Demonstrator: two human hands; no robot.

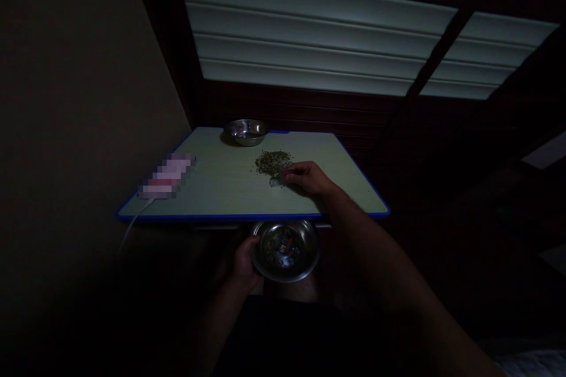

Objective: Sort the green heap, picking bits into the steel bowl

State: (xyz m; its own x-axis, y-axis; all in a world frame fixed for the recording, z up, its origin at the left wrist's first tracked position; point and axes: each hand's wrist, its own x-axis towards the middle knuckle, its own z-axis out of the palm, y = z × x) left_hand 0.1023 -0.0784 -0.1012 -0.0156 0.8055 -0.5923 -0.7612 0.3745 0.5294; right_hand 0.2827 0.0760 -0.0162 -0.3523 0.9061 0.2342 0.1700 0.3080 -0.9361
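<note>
My left hand [246, 260] grips the rim of a metal bowl [309, 268], held below the table's front edge. Some small green bits and a red-and-dark item lie inside that bowl. Over the table, my right hand [309, 177] has its fingers pinched on a small clear piece [277, 181], which looks like plastic or glass; its exact kind is too dark to make out. This piece touches the near side of a spread pile of small green grains or beans [272, 162] on the tabletop.
A second metal bowl [247, 140] stands at the back of the pale, blue-edged table [221, 188]. At the left edge lies a blurred pinkish device [168, 177] with a white cable [132, 224] hanging down. Dark wood panelling with pale slats [309, 35] rises behind.
</note>
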